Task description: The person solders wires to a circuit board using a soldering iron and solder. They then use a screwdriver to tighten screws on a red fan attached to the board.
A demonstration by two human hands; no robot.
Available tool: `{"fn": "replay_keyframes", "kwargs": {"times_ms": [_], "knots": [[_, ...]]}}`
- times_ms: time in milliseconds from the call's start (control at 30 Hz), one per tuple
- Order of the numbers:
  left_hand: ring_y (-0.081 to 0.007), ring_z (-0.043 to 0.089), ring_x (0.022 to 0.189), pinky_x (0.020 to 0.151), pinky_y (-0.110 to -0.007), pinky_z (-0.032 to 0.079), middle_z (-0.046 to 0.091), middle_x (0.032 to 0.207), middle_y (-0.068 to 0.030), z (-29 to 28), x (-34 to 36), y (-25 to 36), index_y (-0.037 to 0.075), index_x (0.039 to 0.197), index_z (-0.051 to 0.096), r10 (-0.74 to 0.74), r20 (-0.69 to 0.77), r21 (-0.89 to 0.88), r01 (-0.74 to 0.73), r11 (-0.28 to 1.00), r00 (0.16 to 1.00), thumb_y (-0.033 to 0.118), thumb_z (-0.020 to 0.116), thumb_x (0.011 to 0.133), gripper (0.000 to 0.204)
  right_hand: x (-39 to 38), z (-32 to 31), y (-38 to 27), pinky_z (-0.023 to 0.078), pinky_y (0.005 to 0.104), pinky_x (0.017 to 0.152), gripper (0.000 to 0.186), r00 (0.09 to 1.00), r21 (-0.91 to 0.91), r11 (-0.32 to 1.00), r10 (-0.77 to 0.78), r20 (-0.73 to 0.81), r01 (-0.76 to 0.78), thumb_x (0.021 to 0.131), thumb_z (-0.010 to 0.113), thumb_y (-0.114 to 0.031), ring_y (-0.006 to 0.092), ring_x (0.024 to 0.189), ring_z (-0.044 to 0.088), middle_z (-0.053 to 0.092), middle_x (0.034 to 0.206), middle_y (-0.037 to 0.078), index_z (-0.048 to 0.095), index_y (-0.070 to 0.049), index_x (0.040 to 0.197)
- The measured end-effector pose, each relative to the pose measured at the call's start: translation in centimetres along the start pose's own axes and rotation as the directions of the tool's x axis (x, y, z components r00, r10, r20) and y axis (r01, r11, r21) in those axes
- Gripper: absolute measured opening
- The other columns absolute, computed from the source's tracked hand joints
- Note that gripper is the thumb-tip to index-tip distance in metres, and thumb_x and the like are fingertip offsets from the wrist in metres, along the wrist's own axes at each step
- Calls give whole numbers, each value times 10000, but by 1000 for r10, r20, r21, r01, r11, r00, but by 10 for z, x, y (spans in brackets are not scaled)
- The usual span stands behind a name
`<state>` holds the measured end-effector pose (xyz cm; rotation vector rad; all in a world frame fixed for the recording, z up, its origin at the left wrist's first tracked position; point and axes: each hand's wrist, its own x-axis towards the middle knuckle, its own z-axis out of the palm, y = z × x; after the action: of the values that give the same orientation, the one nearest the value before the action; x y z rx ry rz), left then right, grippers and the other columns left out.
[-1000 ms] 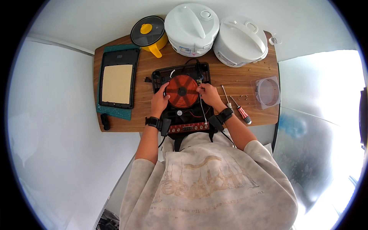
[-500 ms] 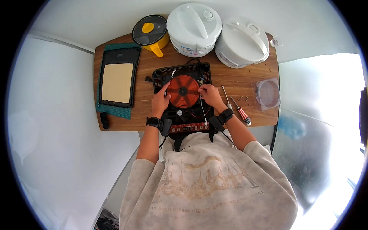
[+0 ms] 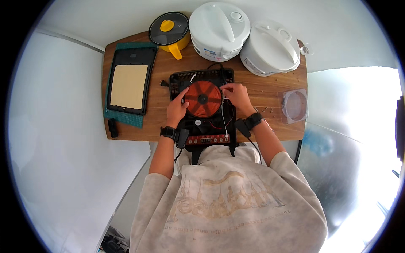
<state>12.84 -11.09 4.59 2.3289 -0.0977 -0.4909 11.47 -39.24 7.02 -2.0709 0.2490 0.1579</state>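
An open black appliance housing [image 3: 178, 77] holds a round red coil [image 3: 198, 107], a fan [image 3: 198, 122] and a red control board [image 3: 207, 139]. My left hand [image 3: 177, 110] grips the coil’s left edge, index finger on the upper side and thumb lower down. At the upper right of the coil, my right hand [image 3: 238, 97] has its fingers pinched among small parts and thin wires; what exactly they hold is too small to make out. A white wire [image 3: 224, 120] runs down toward the board. The screwdrivers are mostly hidden behind my right forearm.
A black panel with a beige sheet [image 3: 128, 86] lies on a green mat [image 3: 130, 120] at left. A yellow pot [image 3: 173, 38] and two white cookers [image 3: 218, 29] [image 3: 268, 46] line the back. At right lie a clear case [image 3: 295, 105] and small screws [image 3: 266, 110].
My right hand has shifted up and rightward along the coil’s edge, and its forearm now covers the screwdrivers. My left hand stays on the coil. The view has shifted slightly.
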Motion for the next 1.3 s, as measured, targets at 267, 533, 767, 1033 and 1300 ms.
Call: {"fn": "replay_keyframes", "kwargs": {"times_ms": [267,533,767,1033,1300], "knots": [[-409,629,1050,827,-480,524,670,1182,-148,-3,2,3,389,1434,468,-40,24,14,39,999,999,153,709,867,660,57,10,0,563,308,666,123,989,36,999,2,147,-7,776,736,-74,188,686,711,732,764,101,741,-25,889],[-404,643,1000,799,-480,529,684,1100,-167,1,2,-5,405,1426,473,-30,6,-10,30,999,1000,160,719,856,667,76,35,9,552,269,575,93,970,219,967,81,231,-133,832,701,-56,126,601,685,722,710,90,733,16,881],[-396,655,955,776,-472,530,690,1054,-167,2,1,-7,395,1423,484,-13,-3,-19,13,1000,1000,150,729,848,672,84,39,9,554,277,549,119,972,141,981,106,208,-137,855,700,-92,125,577,683,717,696,90,730,21,880],[-376,666,921,766,-463,534,696,1012,-152,3,2,-6,401,1430,475,-1,-23,4,1,1000,1000,162,723,858,668,83,39,3,558,308,588,132,976,-48,995,94,197,-86,836,715,-130,180,563,700,716,685,111,742,-4,864],[-362,673,931,785,-459,536,705,1006,-138,3,2,-6,428,1431,465,-47,-3,30,47,998,999,190,722,866,666,83,44,9,560,434,765,150,982,-234,963,-93,164,131,794,725,-168,350,811,702,717,837,185,759,-55,886]]}}
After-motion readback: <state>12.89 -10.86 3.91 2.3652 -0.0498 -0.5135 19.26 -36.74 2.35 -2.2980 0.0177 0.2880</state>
